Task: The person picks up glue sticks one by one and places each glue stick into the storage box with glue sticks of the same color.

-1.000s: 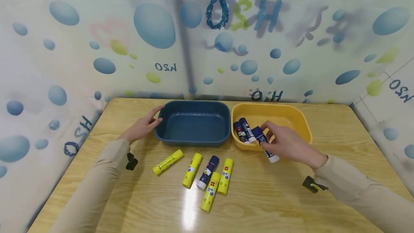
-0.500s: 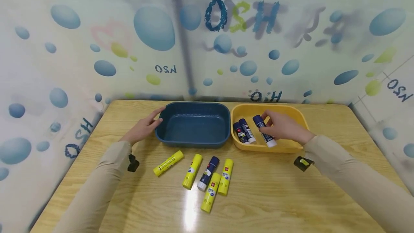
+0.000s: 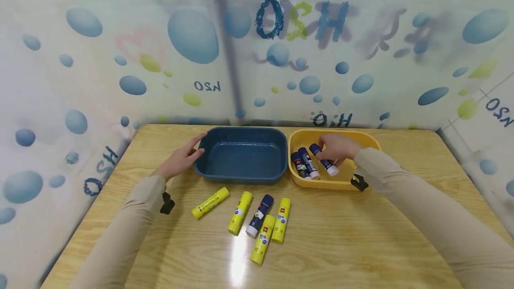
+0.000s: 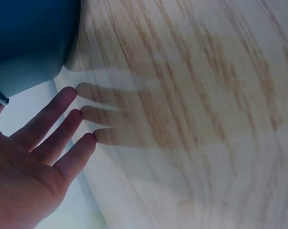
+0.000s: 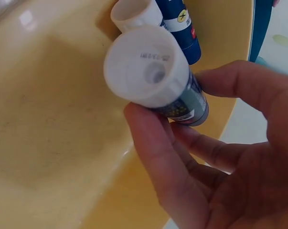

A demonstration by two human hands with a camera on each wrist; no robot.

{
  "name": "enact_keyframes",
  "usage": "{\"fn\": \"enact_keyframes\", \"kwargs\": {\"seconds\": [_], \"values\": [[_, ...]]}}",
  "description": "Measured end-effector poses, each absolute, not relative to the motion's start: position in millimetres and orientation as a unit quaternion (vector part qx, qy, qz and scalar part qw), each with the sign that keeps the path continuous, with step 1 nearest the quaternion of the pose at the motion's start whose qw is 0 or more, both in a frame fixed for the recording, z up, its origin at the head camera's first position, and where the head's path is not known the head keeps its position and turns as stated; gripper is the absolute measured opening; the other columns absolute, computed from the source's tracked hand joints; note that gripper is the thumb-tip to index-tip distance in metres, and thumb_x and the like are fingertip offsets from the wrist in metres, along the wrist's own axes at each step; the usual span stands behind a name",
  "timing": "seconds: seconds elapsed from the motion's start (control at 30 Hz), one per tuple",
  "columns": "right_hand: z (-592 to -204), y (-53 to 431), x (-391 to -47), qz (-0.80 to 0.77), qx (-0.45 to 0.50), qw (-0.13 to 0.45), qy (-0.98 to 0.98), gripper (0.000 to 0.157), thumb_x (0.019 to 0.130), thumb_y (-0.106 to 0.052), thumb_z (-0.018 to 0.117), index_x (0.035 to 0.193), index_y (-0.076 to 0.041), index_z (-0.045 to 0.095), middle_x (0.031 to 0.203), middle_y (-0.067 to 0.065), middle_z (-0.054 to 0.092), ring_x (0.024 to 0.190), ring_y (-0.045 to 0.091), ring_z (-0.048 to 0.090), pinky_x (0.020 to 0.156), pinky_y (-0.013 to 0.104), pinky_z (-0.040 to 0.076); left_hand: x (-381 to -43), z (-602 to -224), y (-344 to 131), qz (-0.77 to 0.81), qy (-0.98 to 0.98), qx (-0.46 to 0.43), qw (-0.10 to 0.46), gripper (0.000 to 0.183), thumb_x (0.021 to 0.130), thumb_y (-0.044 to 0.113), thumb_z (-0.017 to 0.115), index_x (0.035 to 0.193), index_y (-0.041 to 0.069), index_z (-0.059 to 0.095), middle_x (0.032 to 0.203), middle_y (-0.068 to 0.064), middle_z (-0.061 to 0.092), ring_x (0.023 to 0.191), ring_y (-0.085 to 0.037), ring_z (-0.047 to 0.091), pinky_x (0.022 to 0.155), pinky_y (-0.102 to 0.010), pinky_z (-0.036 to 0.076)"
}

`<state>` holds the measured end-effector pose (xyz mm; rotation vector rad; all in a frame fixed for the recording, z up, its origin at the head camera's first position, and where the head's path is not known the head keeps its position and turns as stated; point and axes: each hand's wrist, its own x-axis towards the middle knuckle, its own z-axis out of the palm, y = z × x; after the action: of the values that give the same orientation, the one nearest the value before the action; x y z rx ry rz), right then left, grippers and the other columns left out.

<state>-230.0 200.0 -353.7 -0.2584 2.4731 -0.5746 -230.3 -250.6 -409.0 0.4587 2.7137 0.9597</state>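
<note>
My right hand (image 3: 339,147) pinches a navy glue stick with a white end (image 3: 330,168) inside the yellow tub (image 3: 321,183). In the right wrist view, that glue stick's white end (image 5: 139,67) faces the camera, thumb on one side and fingers on the other. Two more navy glue sticks (image 3: 308,163) lie side by side at the tub's left end. My left hand (image 3: 176,160) touches the left rim of the blue tub (image 3: 241,179), which holds nothing. Several of its fingers (image 4: 62,129) stretch out straight beside the tub in the left wrist view.
On the wooden table (image 3: 341,240), in front of the tubs, lie several yellow glue sticks (image 3: 210,202) and one navy glue stick (image 3: 259,216). Two of the yellow ones lie close against the navy one. A patterned wall covering (image 3: 257,70) stands behind the table.
My right hand has carried the navy glue stick from over the yellow tub's front rim back and left into the tub, closer to the two there. My left hand stays at the blue rim.
</note>
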Motion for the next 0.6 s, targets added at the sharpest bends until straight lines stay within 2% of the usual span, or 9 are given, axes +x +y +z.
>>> {"fn": "enact_keyframes", "kwargs": {"seconds": [0.1, 0.37, 0.5, 0.6], "values": [[-357, 200, -233, -0.21, -0.093, 0.294, 0.928, 0.036, 0.093, -0.021, 0.063, 0.117, 0.004, 0.051, 0.107, 0.018, 0.057, 0.082, 0.025, 0.062, 0.061, 0.03, 0.056, -231, -410, -252, 0.326, 0.926, 0.157, 0.111, 0.058, 0.105, 0.033, 0.041, 0.156, 0.019, 0.017, 0.125, -0.028, 0.055, 0.104, -0.036, 0.058, 0.082, -0.048, 0.045], [-360, 207, -231, -0.204, -0.088, 0.289, 0.931, 0.038, 0.093, -0.022, 0.064, 0.117, 0.005, 0.051, 0.106, 0.019, 0.056, 0.08, 0.025, 0.06, 0.06, 0.03, 0.056, -232, -410, -252, 0.323, 0.928, 0.145, 0.116, 0.063, 0.104, 0.035, 0.044, 0.156, 0.014, 0.015, 0.127, -0.032, 0.053, 0.111, -0.042, 0.056, 0.091, -0.056, 0.043], [-359, 211, -230, -0.208, -0.089, 0.281, 0.933, 0.038, 0.093, -0.021, 0.063, 0.117, 0.006, 0.051, 0.104, 0.019, 0.056, 0.079, 0.025, 0.06, 0.059, 0.03, 0.056, -232, -409, -251, 0.314, 0.931, 0.145, 0.119, 0.058, 0.105, 0.033, 0.043, 0.15, 0.002, 0.026, 0.127, -0.033, 0.053, 0.114, -0.044, 0.054, 0.092, -0.056, 0.043], [-357, 214, -230, -0.21, -0.09, 0.278, 0.933, 0.039, 0.093, -0.021, 0.063, 0.117, 0.006, 0.05, 0.106, 0.02, 0.056, 0.079, 0.025, 0.06, 0.06, 0.03, 0.056, -232, -410, -251, 0.304, 0.933, 0.154, 0.116, 0.051, 0.105, 0.03, 0.042, 0.145, -0.002, 0.034, 0.129, -0.033, 0.052, 0.116, -0.044, 0.053, 0.091, -0.055, 0.044]]}}
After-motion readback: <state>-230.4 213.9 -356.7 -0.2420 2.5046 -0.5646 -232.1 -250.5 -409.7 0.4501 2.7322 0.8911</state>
